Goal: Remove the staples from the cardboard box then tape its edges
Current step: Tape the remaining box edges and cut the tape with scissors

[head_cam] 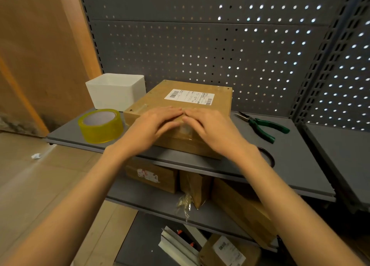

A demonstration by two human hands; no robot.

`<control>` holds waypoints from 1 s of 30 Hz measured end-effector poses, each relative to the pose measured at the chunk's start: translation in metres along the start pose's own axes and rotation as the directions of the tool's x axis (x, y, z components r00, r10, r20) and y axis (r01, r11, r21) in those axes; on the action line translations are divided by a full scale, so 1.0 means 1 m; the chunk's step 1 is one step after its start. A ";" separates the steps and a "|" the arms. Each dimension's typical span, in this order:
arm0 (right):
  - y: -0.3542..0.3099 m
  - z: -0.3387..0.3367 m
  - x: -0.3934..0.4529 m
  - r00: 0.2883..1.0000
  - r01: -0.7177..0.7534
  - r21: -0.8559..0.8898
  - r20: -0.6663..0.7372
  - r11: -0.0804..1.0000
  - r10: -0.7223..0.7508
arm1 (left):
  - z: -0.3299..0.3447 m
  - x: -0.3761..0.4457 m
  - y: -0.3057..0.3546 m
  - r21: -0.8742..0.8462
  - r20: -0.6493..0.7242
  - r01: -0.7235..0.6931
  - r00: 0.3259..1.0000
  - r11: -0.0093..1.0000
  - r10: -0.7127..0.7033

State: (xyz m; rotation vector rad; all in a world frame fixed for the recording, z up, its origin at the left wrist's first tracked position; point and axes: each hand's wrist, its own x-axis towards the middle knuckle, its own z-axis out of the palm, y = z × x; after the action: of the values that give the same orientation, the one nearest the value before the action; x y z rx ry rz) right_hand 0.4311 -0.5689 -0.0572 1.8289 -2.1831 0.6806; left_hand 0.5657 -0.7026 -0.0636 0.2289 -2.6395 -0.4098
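Observation:
A flat brown cardboard box point(160, 97) with a white shipping label point(189, 97) lies on the grey shelf point(296, 165). My left hand point(154, 123) and my right hand point(210, 127) lie flat side by side on the box's near top edge, fingers straight, fingertips almost meeting. They press on a strip of clear tape point(186, 129) that wraps over the near edge. A roll of yellowish clear tape point(100, 125) stands left of the box. Green-handled pliers point(262, 125) lie to its right.
A white open bin point(117, 91) stands behind the tape roll. Black scissor handles point(269, 156) show just behind my right wrist. A grey pegboard point(200, 45) backs the shelf. Lower shelves hold more brown boxes point(154, 175) and packets.

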 end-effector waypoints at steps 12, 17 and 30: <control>0.011 0.005 -0.006 0.990 0.078 -0.220 0.135 0.972 -0.048 | -0.002 0.007 -0.015 0.176 0.083 -0.064 0.995 0.982 0.050; 0.005 0.000 -0.001 0.988 -0.060 -0.085 0.135 0.995 0.072 | -0.010 0.021 -0.017 0.231 0.181 -0.051 0.984 0.972 0.009; 0.003 0.009 -0.003 0.998 -0.006 -0.248 0.059 0.969 0.021 | 0.006 0.009 -0.010 0.376 -0.026 -0.076 0.995 0.923 0.093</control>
State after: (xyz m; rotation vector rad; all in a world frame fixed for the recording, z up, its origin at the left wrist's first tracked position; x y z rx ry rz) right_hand 0.4300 -0.5701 -0.0665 1.7285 -2.2051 0.3382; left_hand 0.5557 -0.7128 -0.0685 0.2392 -2.6525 0.1336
